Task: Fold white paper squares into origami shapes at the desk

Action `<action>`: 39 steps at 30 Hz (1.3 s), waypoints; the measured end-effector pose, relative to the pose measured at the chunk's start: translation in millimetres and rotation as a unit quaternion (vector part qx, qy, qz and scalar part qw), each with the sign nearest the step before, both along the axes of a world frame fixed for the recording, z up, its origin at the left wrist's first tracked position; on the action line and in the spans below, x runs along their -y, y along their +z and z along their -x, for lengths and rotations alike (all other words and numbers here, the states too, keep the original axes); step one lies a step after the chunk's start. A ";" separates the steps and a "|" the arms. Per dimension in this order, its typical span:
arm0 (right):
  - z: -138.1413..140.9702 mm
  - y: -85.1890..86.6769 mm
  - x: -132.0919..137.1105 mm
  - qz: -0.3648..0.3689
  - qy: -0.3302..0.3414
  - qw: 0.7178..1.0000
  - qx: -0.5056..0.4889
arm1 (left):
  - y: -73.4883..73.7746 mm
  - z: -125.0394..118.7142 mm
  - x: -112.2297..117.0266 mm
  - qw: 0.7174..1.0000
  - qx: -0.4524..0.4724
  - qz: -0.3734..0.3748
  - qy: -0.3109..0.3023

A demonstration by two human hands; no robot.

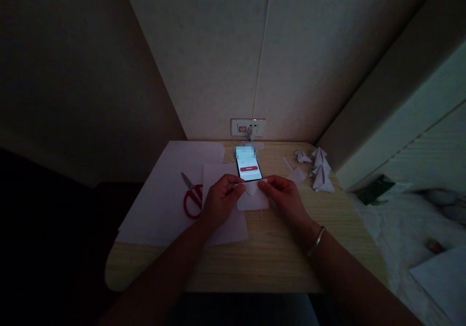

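Between my hands is a small piece of white paper point(255, 201), with a folded flap at its upper edge. My left hand point(223, 197) pinches its upper left corner between thumb and fingers. At the upper right corner my right hand point(286, 194) pinches it the same way; a bangle circles that wrist. Just beyond the paper lies a lit phone point(248, 165), its lower edge close to my fingertips. Left of my left hand, red-handled scissors point(192, 197) rest on large white sheets point(160, 195). A smaller sheet point(227, 231) lies partly under my left hand and forearm.
Several folded paper shapes point(321, 171) stand at the table's right rear, near loose scraps point(297, 175). A wall socket point(248, 127) holds a plug behind the phone. The wooden table point(218, 272) has a rounded front left corner. A bed-like white surface point(396, 234) lies to the right.
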State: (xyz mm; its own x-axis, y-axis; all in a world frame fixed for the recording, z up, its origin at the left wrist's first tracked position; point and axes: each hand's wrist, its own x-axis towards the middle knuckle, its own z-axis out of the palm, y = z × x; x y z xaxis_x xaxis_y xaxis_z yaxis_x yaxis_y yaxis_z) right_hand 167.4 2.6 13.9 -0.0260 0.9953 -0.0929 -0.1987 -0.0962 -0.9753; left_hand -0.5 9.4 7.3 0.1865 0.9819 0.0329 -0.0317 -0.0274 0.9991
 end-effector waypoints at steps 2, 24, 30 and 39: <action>0.4 -1.2 0.8 0.019 0.028 0.999 -0.007 | 0.9 -0.6 0.3 1.000 0.002 0.010 -0.005; 1.9 -6.8 0.4 0.014 0.036 0.999 0.006 | 5.7 -0.1 -3.3 0.998 -0.010 0.054 0.002; -0.9 -2.9 -2.1 -0.003 0.018 1.000 0.007 | 0.2 -1.2 -4.4 0.996 0.046 0.077 0.011; -0.2 -9.3 -2.5 0.047 0.042 0.998 -0.016 | -3.4 1.6 -8.0 0.997 0.032 0.045 0.059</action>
